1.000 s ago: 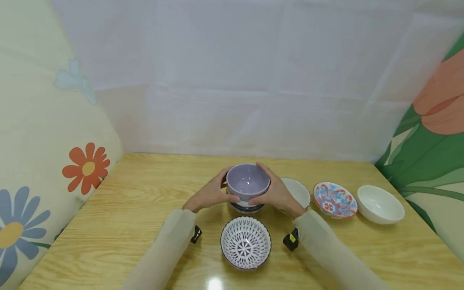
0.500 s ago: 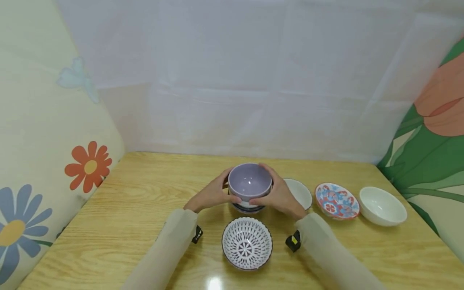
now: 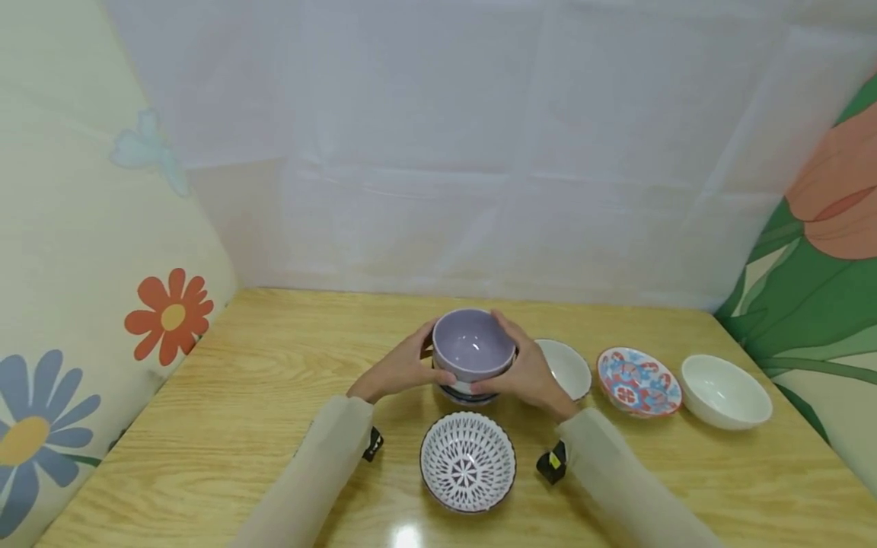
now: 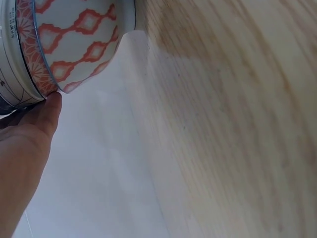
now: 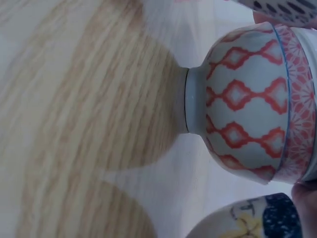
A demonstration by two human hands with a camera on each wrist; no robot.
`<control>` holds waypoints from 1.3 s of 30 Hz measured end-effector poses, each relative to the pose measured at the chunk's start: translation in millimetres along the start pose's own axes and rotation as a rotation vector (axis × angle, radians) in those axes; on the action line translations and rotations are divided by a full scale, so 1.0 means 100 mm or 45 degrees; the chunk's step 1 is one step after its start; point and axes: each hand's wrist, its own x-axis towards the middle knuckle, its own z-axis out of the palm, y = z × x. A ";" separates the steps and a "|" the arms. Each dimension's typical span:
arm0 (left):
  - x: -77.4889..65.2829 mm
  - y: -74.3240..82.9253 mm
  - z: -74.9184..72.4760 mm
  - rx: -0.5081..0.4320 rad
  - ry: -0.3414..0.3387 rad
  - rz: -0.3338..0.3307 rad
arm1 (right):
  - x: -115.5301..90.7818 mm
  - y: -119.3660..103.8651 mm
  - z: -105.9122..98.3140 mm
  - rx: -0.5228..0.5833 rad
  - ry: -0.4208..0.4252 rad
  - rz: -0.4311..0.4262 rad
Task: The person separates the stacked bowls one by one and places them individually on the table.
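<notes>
A purple bowl sits uppermost on a stack of bowls at the middle of the table in the head view. My left hand grips it from the left and my right hand from the right, thumbs on the near side. In the right wrist view, a white bowl with red diamond patterns is lowest in the stack, its foot at the tabletop. Fingertips of my left hand touch the stack near that bowl's rim. Parts of the stacked bowls between are hidden by my hands.
A white bowl with dark, radiating marks stands in front of the stack. To the right are a dark-rimmed pale bowl, a red-and-blue patterned bowl and a plain white bowl. A white cloth hangs behind the wooden table.
The head view has shifted very slightly, so things appear a little further right. Both hands keep their grip on the purple bowl, almost still.
</notes>
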 end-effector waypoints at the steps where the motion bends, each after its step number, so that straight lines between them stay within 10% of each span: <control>1: 0.00 0.00 0.01 0.002 -0.001 -0.002 | -0.01 0.00 0.00 0.007 0.005 0.007; 18: 0.01 -0.01 0.02 -0.021 0.022 0.044 | -0.11 -0.25 -0.37 0.034 0.059 -0.025; 32: 0.00 -0.04 0.02 0.018 0.009 -0.027 | -0.58 -0.28 -0.60 -0.050 0.134 0.006; 39: 0.00 -0.03 0.01 0.046 0.027 -0.038 | -0.82 -0.23 -0.67 0.134 0.145 -0.098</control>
